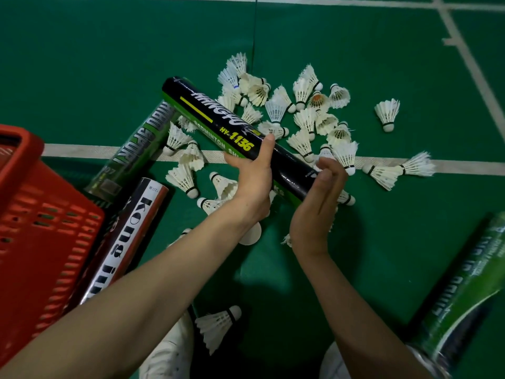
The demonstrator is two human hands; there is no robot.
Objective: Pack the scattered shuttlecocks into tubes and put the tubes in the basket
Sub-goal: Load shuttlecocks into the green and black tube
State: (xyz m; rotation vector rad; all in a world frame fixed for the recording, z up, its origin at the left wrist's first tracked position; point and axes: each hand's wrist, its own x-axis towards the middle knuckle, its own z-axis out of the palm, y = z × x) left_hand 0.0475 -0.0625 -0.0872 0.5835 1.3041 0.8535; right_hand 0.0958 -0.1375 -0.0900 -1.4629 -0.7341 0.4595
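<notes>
— Our left hand grips the black tube around its middle, thumb on top, holding it tilted above the floor.

— And our right hand is flat and unclenched, palm pressed against the tube's near right end.

— The shuttlecocks lie scattered on the green court floor beyond the tube, many across the white line.

— We see the red basket at the left, with a green tube and a white-and-red tube just beside it.

— Another green tube lies near right, and one shuttlecock sits by our shoe.
</notes>
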